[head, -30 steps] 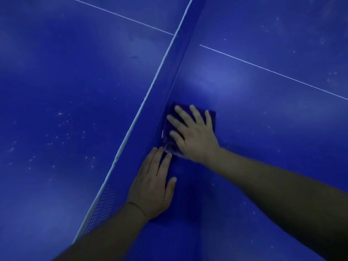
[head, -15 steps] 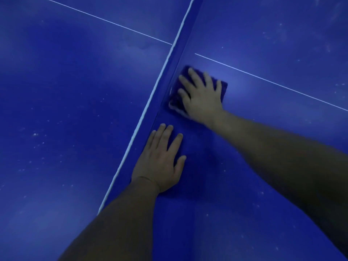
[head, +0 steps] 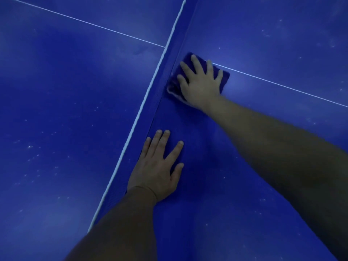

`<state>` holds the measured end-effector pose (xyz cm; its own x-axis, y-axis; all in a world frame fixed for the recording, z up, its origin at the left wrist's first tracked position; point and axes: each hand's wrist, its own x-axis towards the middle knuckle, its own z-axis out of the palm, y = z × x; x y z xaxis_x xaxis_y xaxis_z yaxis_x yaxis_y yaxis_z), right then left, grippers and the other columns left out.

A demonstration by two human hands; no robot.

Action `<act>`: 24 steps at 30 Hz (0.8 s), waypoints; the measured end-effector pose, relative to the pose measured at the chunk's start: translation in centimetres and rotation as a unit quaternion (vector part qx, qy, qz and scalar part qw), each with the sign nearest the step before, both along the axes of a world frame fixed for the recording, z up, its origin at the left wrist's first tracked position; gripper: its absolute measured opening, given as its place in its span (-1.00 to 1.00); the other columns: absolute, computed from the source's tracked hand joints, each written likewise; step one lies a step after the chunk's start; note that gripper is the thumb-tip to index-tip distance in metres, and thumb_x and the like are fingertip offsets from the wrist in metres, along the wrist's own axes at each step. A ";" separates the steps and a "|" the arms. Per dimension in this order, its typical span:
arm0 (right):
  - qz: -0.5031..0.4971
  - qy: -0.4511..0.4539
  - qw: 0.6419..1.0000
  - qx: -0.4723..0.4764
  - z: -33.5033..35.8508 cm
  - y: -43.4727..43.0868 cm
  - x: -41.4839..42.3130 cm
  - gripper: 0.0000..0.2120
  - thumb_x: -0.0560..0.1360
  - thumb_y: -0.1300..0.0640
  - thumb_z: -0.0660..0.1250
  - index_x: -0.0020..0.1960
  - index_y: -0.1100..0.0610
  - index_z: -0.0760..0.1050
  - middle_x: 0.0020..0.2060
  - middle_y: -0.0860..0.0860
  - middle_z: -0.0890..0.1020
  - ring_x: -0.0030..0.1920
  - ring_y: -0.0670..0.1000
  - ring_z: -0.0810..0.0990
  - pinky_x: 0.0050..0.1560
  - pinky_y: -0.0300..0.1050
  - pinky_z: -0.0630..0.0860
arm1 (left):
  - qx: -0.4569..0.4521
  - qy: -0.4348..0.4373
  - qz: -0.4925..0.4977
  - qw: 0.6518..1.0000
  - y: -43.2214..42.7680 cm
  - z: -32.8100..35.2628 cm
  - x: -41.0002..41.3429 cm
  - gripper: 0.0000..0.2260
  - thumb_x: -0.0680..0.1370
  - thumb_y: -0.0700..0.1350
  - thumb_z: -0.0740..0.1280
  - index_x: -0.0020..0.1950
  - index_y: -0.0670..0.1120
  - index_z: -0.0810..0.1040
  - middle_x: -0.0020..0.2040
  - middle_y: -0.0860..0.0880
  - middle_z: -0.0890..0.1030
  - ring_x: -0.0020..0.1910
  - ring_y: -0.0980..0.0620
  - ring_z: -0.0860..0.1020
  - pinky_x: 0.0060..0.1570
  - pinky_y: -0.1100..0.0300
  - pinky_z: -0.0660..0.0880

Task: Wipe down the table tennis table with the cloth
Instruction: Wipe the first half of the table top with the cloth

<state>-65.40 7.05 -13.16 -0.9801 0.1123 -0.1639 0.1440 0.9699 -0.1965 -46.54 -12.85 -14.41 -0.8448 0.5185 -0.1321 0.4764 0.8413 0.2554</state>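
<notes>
Right grip (head: 201, 85) lay flat on the cloth (head: 224, 80), fingers straight and spread wide, pinning the fabric under palm and fingers rather than clutching it. Fingertips pointed toward 11 o'clock. Forearm entered from 4 o'clock.

Cloth: dark blue, roughly square, sitting at 1 o'clock of the view. It was flat on the desk (head: 216, 213), its 9 o'clock edge pushed up against the foot of the net (head: 164, 72). It covered the end of the thin white centre line (head: 282, 85), which ran off from it toward 3 o'clock. A pale fringe showed along the cloth's edge by the thumb, perhaps a lighter underside or hem; the blur was too heavy to settle it.

Left grip (head: 156, 170) was at 6 o'clock of the view, well apart from the cloth. It was palm-down on bare desk, fingers straight and a little fanned, holding nothing. Its little-finger side lay just beside the net's foot.

Net: blue mesh with a white top band (head: 137, 113), crossing the view from 12 o'clock to 7 o'clock.

Far half, on the 9 o'clock side of the net: a second white line (head: 84, 22) and scattered pale specks (head: 30, 146) on the blue surface. Light was dim and blue throughout.
</notes>
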 end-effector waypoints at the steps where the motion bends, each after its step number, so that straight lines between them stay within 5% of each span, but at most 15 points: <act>1: -0.021 -0.008 1.000 -0.009 0.0 -0.8 -1.0 -0.45 0.65 -0.28 -0.11 0.61 -0.23 0.03 0.64 -0.13 -0.08 0.61 0.25 -0.16 0.47 0.48 -0.22 | -0.001 0.001 0.000 1.000 -0.1 0.0 0.0 -0.46 0.66 0.19 -0.03 0.63 0.06 0.17 0.65 -0.15 0.02 0.63 -0.10 -0.10 0.58 -0.14 -0.01; 8: 0.086 0.015 0.995 0.040 -0.4 -0.1 8.9 -0.44 0.61 -0.32 -0.09 0.59 -0.26 0.10 0.64 -0.15 -0.01 0.61 0.20 -0.07 0.50 0.43 -0.14 | 0.008 0.011 0.009 1.000 -0.1 0.0 0.1 -0.47 0.66 0.20 -0.03 0.61 0.07 0.20 0.64 -0.15 0.06 0.63 -0.10 -0.07 0.58 -0.14 0.00; 14: -0.107 -0.028 0.994 -0.009 0.3 2.0 2.0 -0.44 0.64 -0.29 -0.11 0.61 -0.22 0.04 0.64 -0.12 -0.11 0.61 0.25 -0.16 0.46 0.50 -0.22 | 0.013 0.008 0.008 1.000 -0.1 0.0 0.0 -0.47 0.65 0.20 -0.01 0.60 0.07 0.22 0.64 -0.15 0.08 0.63 -0.10 -0.04 0.58 -0.14 0.00; 20: 0.020 0.013 1.000 0.011 -0.4 0.3 8.6 -0.42 0.59 -0.32 -0.13 0.58 -0.24 0.14 0.63 -0.15 0.02 0.61 0.19 -0.05 0.50 0.43 -0.16 | 0.023 0.018 0.009 1.000 -0.1 -0.2 0.1 -0.47 0.65 0.20 0.00 0.60 0.06 0.23 0.63 -0.15 0.09 0.63 -0.10 -0.03 0.58 -0.13 -0.01; 24: -0.096 -0.016 0.994 0.044 -0.2 6.1 8.4 -0.45 0.62 -0.29 -0.08 0.59 -0.23 0.09 0.64 -0.14 -0.02 0.61 0.19 -0.05 0.50 0.43 -0.13 | 0.028 0.017 0.008 0.999 -0.1 -0.2 0.1 -0.47 0.65 0.19 0.02 0.59 0.06 0.26 0.63 -0.14 0.11 0.63 -0.10 -0.02 0.58 -0.13 -0.01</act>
